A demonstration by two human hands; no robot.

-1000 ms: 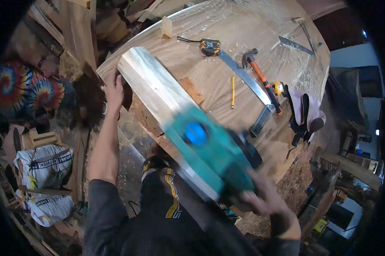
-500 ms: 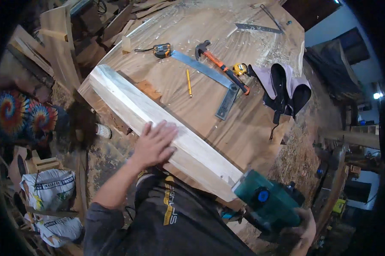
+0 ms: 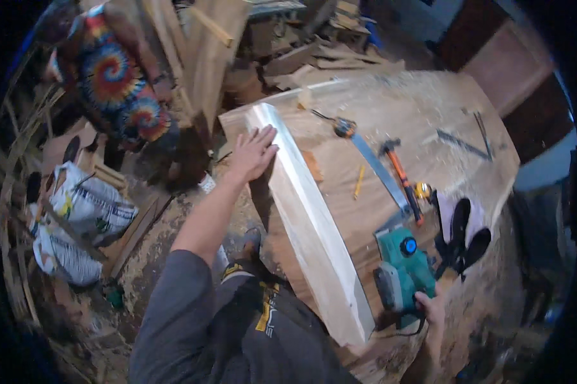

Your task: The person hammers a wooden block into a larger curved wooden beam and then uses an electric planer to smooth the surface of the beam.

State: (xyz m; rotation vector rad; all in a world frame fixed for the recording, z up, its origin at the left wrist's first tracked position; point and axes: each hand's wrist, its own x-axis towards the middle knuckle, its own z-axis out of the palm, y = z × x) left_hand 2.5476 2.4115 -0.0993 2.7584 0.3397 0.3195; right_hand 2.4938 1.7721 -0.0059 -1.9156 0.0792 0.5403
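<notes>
The left hand (image 3: 255, 153) lay with its fingers slightly spread on the far end of a pale, angled timber beam (image 3: 317, 227), which stretched along the near-left side of the worktop (image 3: 439, 105). The right hand (image 3: 433, 308) was wrapped around the rear of a green power planer (image 3: 405, 267), just to the right of the beam's near end, though whether the planer touched the worktop could not be told. Beyond it lay an orange-and-black hammer (image 3: 400, 174), a metal square (image 3: 379, 168) and a yellow pencil (image 3: 359, 182).
</notes>
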